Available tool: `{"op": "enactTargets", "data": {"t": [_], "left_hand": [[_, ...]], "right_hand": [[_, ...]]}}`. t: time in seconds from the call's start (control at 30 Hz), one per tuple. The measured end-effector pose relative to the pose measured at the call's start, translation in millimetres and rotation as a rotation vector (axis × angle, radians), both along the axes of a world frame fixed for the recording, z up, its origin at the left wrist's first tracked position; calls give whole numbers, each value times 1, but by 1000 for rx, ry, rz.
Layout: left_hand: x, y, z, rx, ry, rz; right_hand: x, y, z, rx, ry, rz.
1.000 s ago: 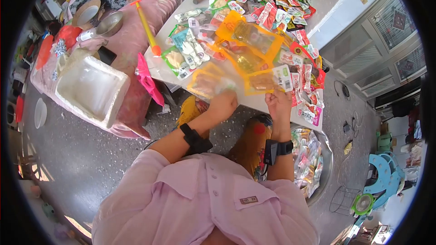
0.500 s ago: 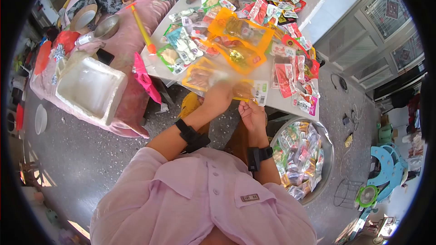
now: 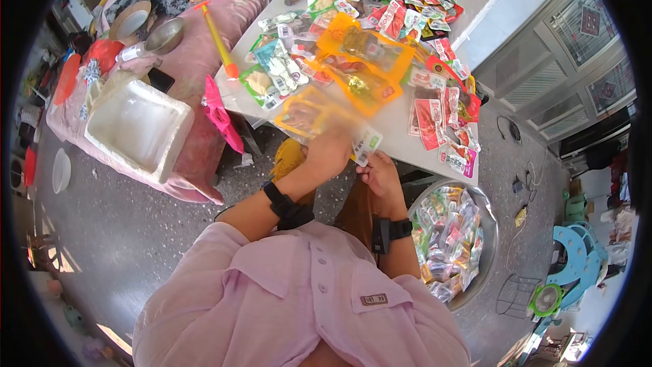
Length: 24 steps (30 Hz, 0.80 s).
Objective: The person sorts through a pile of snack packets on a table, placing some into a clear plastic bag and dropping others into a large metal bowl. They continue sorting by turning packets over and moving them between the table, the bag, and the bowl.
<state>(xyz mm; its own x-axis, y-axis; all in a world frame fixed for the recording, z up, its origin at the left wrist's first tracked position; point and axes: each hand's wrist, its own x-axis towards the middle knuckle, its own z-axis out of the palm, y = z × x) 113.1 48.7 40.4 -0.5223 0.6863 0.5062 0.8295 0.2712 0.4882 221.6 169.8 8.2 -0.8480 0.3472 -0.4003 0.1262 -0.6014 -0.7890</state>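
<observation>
At the near edge of the table, my right hand [image 3: 382, 175] pinches the lower corner of a small food packet [image 3: 367, 143] with a white and green label. My left hand [image 3: 329, 155] is right beside that packet, back of the hand up. Its fingers are blurred and mostly hidden, so their grip does not show. Just beyond it lie yellow see-through packets [image 3: 299, 113] with brownish contents. Larger orange packets [image 3: 367, 87] lie farther in, overlapping. Green and white packets [image 3: 275, 71] are to their left, red ones [image 3: 429, 122] to their right.
A white foam box [image 3: 485, 0] heaped with packets stands at the back of the table. A metal basin [image 3: 490, 231] full of packets is on the floor at my right. On the pink-covered bed [image 3: 197, 44] at left sits another foam box [image 3: 139, 129].
The packet in my right hand has tilted and turned, its label now slanting upward. My right hand has shifted slightly right and down; my left hand has moved slightly down.
</observation>
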Motion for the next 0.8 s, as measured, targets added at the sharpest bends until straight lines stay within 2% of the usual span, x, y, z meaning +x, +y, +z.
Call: {"op": "enactTargets", "data": {"t": [0.1,0.2,0.3,0.5,0.6,0.7,0.8], "left_hand": [[2,1,-9,-38,33,-33],[5,0,-11,-37,43,-76],[5,-3,-6,-45,37,-86],[1,-12,-2,-89,55,-104],[-1,-12,-2,14,103,-78],[-7,-9,-4,-58,121,-13],[-10,-12,-3,-115,73,7]], "right_hand": [[-6,-12,0,43,-65,-112],[-23,-24,-4,-89,123,-239],[-40,-28,-7,-31,152,-234],[-57,-36,-9,115,11,-204],[-66,-46,7,-58,95,-313],[-75,-44,3,0,183,-286],[-80,-40,12,-120,151,-107]]}}
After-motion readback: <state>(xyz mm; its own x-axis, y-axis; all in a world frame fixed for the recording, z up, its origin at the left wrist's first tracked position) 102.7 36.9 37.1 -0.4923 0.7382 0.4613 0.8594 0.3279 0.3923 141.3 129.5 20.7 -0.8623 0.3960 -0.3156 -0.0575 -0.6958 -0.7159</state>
